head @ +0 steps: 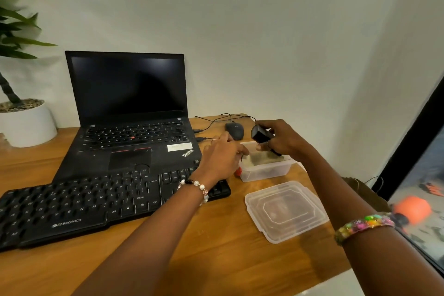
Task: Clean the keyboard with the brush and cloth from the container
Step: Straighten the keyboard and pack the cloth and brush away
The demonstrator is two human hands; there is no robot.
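Wooden desk (216, 259) against a pale wall, warm tan top, cut off at the right by a dark window frame

Far left: potted plant (21, 113) in a white pot, back corner of the desk

Next along: black laptop (129, 113), lid up, screen dark, red dot among its keys

Just in front of it, overlapping its near edge: black keyboard (79, 207), lying flat, stretching from the left border toward the middle, brand lettering on its front lip

Left hand (221, 158) reaching in over the keyboard's right end, beaded bracelet at the wrist, fingertips curled down at the near-left rim of the container; whether pinching anything, cannot tell, fingers hidden behind the rim

Behind the hands: dark mouse (235, 130), cable trailing to the back of the desk

Clear plastic container (266, 171), open, just right of the keyboard, pale cloth (258, 158) folded inside

Right hand (286, 142) directly above the container, fingers closed round the black brush (260, 134), blunt dark end tilted up and left, other end down toward the cloth

Nearer the body: clear lid (286, 211), lying flat on the wood, close beside the container but apart

Multicoloured bracelet on the right forearm, far right
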